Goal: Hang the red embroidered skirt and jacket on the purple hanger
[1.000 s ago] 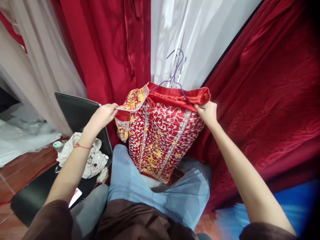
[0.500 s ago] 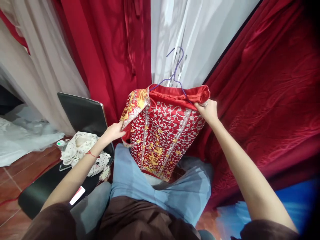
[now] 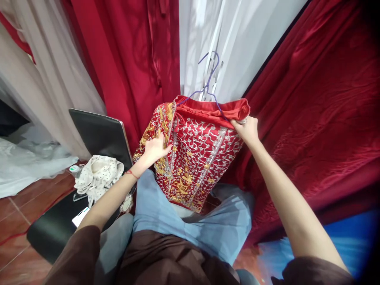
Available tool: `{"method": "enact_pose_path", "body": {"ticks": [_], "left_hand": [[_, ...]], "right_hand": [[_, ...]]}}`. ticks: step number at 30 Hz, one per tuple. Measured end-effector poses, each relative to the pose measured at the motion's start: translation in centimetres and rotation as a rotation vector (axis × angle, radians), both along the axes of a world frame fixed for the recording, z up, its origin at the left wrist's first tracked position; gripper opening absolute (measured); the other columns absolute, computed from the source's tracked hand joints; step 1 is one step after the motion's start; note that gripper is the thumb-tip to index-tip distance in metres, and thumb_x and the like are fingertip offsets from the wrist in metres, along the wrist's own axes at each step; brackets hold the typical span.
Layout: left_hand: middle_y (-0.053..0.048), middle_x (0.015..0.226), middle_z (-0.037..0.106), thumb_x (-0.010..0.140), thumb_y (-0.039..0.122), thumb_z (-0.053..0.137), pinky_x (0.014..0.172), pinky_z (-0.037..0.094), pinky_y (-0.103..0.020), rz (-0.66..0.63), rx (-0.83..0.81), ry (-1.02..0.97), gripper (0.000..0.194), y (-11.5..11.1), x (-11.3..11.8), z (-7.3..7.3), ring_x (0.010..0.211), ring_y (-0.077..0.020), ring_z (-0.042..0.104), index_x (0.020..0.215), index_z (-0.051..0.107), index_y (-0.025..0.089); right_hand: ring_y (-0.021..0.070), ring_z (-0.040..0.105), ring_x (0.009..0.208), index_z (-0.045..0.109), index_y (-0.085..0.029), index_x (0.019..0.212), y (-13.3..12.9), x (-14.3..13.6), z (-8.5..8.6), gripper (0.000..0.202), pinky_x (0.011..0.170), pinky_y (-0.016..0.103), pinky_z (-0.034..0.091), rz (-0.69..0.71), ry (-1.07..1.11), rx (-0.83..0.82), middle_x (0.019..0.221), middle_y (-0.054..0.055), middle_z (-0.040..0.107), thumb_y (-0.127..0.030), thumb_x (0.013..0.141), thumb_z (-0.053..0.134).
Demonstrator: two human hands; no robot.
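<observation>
Red embroidered garment (image 3: 196, 158): right hand (image 3: 246, 130) pinches its top edge, left hand (image 3: 154, 148) grips its side.

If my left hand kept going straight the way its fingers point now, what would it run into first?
The left hand already lies on the embroidered red garment, fingers pointing up and right across its front. Going on, it would probably slide along that fabric toward the purple hanger; depth is unclear.

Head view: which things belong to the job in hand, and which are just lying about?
In hand:
- embroidered red garment
- purple hanger
- left hand on its front
- right hand gripping its top edge

Lying about:
- black chair
- spotted cloth
- red curtains
</observation>
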State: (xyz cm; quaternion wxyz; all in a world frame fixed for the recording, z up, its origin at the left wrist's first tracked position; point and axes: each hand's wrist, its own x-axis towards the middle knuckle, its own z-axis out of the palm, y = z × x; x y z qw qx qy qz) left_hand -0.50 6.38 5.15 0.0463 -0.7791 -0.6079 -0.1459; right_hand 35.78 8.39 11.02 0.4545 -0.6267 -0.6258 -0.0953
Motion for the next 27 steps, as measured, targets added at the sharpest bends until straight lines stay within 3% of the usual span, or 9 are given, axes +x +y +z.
{"method": "enact_pose_path", "body": {"ticks": [3,8,10,13,17,22,23,25,27], "left_hand": [[-0.018,0.105,0.072,0.09,0.063,0.043,0.083,0.051,-0.04,0.101,0.188,-0.118,0.065,3.3,1.3,3.5,0.101,-0.0342,0.069,0.126,0.052,0.01],[-0.018,0.106,0.072,0.098,0.049,0.032,0.087,0.048,-0.043,0.033,0.259,-0.194,0.05,7.9,2.2,9.0,0.103,-0.0339,0.067,0.113,0.066,0.014],[-0.019,0.102,0.072,0.099,0.045,0.028,0.09,0.046,-0.042,0.047,0.333,-0.236,0.053,8.3,2.1,11.0,0.103,-0.0327,0.066,0.106,0.069,0.014],[-0.016,0.095,0.071,0.1,0.046,0.028,0.091,0.044,-0.039,0.062,0.473,-0.332,0.053,6.9,2.4,13.2,0.104,-0.03,0.063,0.101,0.069,0.013],[-0.015,0.096,0.07,0.101,0.039,0.03,0.091,0.045,-0.039,0.026,0.468,-0.292,0.047,3.3,3.9,13.3,0.103,-0.0287,0.064,0.102,0.069,0.014],[-0.018,0.101,0.071,0.097,0.036,0.043,0.09,0.049,-0.048,0.009,-0.054,0.179,0.039,-0.2,4.7,11.2,0.102,-0.0349,0.065,0.094,0.071,0.01],[-0.018,0.101,0.071,0.096,0.034,0.044,0.09,0.049,-0.049,0.001,-0.095,0.221,0.036,-0.7,4.9,11.0,0.102,-0.0354,0.066,0.093,0.071,0.011],[-0.018,0.103,0.07,0.096,0.032,0.045,0.089,0.049,-0.048,-0.087,0.019,0.19,0.033,-1.4,5.9,10.8,0.102,-0.0349,0.065,0.097,0.07,0.012],[-0.018,0.112,0.068,0.096,0.036,0.047,0.09,0.049,-0.046,-0.291,0.275,0.07,0.034,-1.7,7.9,10.9,0.108,-0.0344,0.062,0.111,0.066,0.012]], "right_hand": [[0.0177,0.045,0.059,0.036,-0.025,0.057,-0.2,-0.4,0.1,0.035,0.065,0.034,0.038,-0.03,0.004,-0.022,0.06,0.003,0.05,-0.032,0.077,0.064],[0.0174,0.046,0.059,0.036,-0.025,0.057,-0.9,-1.0,0.1,0.035,0.065,0.034,0.039,-0.027,0.017,-0.003,0.06,0.002,0.051,-0.034,0.078,0.063],[0.0181,0.047,0.06,0.036,-0.025,0.057,-1.1,-1.1,0.1,0.035,0.065,0.034,0.04,-0.015,0.035,-0.011,0.059,0.003,0.052,-0.035,0.079,0.061],[0.0197,0.05,0.062,0.038,-0.025,0.057,-1.5,-1.1,0.1,0.034,0.066,0.034,0.041,-0.011,0.071,-0.003,0.059,0.004,0.053,-0.036,0.08,0.06],[0.0214,0.051,0.065,0.04,-0.025,0.058,-2.0,-1.4,0.1,0.034,0.069,0.035,0.042,-0.042,0.092,0.032,0.061,0.005,0.054,-0.038,0.083,0.06],[0.0177,0.045,0.06,0.034,-0.025,0.057,-2.9,-1.9,0.3,0.041,0.066,0.034,0.04,0.048,0.094,0.022,0.058,0.002,0.047,-0.042,0.084,0.06],[0.0166,0.043,0.059,0.032,-0.025,0.057,-3.1,-2.1,0.3,0.044,0.065,0.033,0.039,0.077,0.117,0.028,0.057,0.0,0.044,-0.045,0.085,0.059],[0.0147,0.037,0.058,0.028,-0.025,0.058,-3.3,-2.3,0.4,0.048,0.061,0.031,0.036,0.123,0.2,0.041,0.056,-0.002,0.037,-0.051,0.086,0.057],[0.0134,0.035,0.058,0.028,-0.024,0.059,-3.4,-2.6,0.5,0.045,0.059,0.029,0.034,0.147,0.292,0.044,0.057,-0.003,0.035,-0.05,0.085,0.055]]}}
